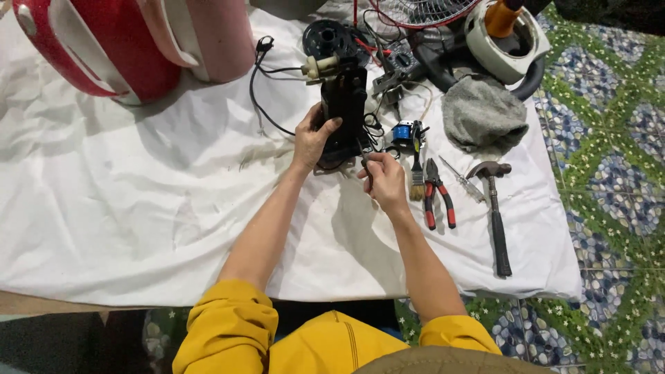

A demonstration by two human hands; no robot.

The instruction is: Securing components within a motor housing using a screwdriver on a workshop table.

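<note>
Black motor housing — upright on white cloth, cream plug on top.

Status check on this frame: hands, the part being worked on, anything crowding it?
Left hand grips black motor unit, upright on white sheet. Right hand pinches small tool at its base. Brush, pliers, hammer lie close right.

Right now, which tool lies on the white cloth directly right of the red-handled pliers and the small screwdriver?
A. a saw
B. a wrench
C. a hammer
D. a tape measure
C: a hammer with a dark handle lies on the white cloth, right of the red-handled pliers and the small screwdriver.
</note>
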